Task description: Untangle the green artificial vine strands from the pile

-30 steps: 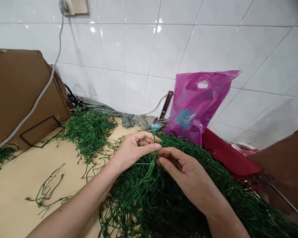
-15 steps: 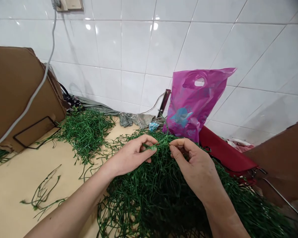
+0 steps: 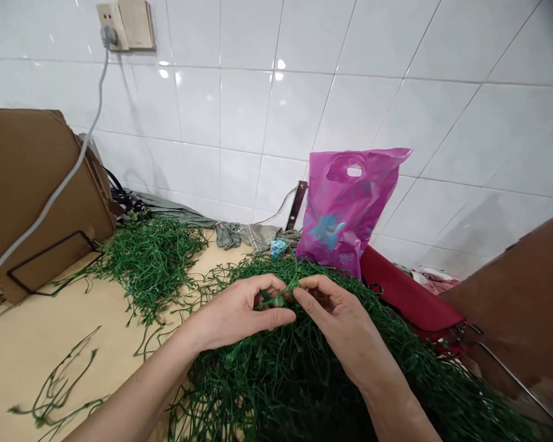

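View: head camera, looking forward and down at both hands.
Left hand: fingers curled narrow, pinching a green plastic vine strand.
Right hand: fingers closed narrow just beside that strand; whether they gripped it, I could not tell.
Location: the strand rose from a tangled vine heap under both hands, on a pale tabletop.
Handling: it looked light, thin and springy, apt to snag; a single stem seemed the best hold.
Nearby: a second vine pile, a cardboard sheet, a pink plastic bag.

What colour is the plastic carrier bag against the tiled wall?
The plastic carrier bag is magenta pink with a blue print, clearest in the head view.
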`<state>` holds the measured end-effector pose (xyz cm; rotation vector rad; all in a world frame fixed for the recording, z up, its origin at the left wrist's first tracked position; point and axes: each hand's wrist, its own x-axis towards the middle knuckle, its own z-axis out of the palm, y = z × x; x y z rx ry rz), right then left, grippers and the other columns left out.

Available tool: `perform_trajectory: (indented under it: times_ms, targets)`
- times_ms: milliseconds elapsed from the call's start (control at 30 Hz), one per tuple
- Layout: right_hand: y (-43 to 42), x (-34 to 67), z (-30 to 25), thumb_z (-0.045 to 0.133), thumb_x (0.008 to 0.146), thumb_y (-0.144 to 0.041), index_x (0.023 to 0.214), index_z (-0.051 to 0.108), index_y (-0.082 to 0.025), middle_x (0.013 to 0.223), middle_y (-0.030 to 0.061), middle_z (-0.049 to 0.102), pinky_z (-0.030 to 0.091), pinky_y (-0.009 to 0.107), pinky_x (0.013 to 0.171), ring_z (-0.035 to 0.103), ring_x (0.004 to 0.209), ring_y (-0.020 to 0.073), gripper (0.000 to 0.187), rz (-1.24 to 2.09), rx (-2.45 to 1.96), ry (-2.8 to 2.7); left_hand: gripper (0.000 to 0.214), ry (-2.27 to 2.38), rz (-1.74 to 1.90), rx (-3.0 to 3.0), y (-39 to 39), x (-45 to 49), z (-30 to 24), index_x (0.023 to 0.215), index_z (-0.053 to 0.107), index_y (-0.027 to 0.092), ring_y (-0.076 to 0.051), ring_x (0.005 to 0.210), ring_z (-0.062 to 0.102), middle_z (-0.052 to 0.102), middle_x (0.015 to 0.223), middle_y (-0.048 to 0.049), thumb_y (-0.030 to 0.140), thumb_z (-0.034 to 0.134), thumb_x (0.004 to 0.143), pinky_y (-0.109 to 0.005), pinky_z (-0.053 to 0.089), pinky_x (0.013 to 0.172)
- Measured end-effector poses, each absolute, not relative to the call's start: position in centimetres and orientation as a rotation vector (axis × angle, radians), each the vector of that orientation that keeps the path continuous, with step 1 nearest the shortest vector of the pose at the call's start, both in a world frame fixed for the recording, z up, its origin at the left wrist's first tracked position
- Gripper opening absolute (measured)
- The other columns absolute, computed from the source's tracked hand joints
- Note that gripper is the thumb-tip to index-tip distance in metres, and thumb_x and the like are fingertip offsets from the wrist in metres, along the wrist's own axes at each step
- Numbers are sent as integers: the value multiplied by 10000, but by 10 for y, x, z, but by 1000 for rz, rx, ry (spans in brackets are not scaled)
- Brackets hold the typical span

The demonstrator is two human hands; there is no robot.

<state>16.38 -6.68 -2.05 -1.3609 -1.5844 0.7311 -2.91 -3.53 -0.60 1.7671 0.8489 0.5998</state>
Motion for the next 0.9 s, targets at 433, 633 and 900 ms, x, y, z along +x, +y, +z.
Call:
perform_trajectory:
  times_ms: [433, 633, 900]
  targets:
    - [-71, 161, -9, 674, 824, -520, 773, 645, -207, 755, 0, 575, 443, 277, 724, 524, 773, 170, 319, 1119, -1186, -1427, 243, 798, 776, 1747, -24, -36, -6, 885, 668, 161, -107, 668, 395, 508, 740, 29, 391, 597, 921, -242, 312, 619]
    - [-71, 160, -6, 695, 783, -504, 746, 614, -210, 730, 0, 579, 441, 284, 708, 536, 738, 172, 307, 1197, -1209, -1396, 270, 875, 696, 1764, -24, -38, -9, 1028, 699, 187, -84, 582, 468, 591, 897, -3, 409, 593, 917, -230, 369, 543]
    - [-70, 154, -10, 689, 788, -456, 741, 602, -203, 618, -45, 510, 403, 254, 609, 473, 606, 129, 272, 1154, -1248, -1427, 134, 963, 981, 2044, -28, -36, -6, 881, 719, 233, -233, 1213, 497, 530, 1233, -60, 340, 638, 899, -359, 368, 1042]
